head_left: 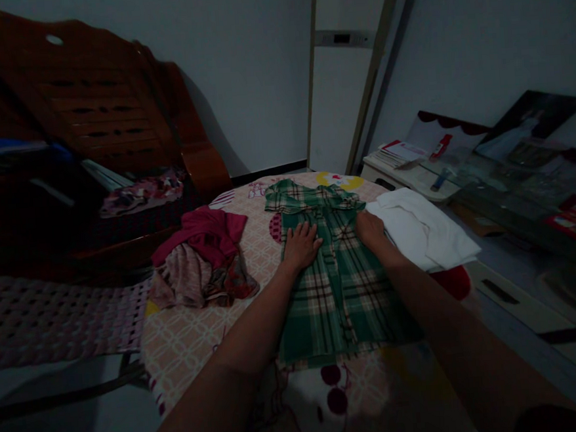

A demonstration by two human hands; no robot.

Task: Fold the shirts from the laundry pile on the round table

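Observation:
A green plaid shirt (330, 292) with short sleeves lies spread out on the cloth-covered round table (193, 341), its upper end away from me. My left hand (301, 247) rests flat on the shirt's left half, fingers spread. At the shirt's right edge, just below the sleeve, my right hand (369, 229) is closed with its fingers curled on the fabric; its fingertips are hidden. Close beside that hand lies a folded white garment (422, 229). To the left of the shirt is a loose heap with a magenta cloth (215, 234) above a brownish patterned cloth (188, 275).
A carved wooden bench (97, 104) with a crumpled patterned cloth (143, 193) stands at back left. A woven seat (63, 317) adjoins the table's left side. On the right is a glass-topped cabinet (503, 194) with papers and a picture. A tall white unit (339, 94) stands behind.

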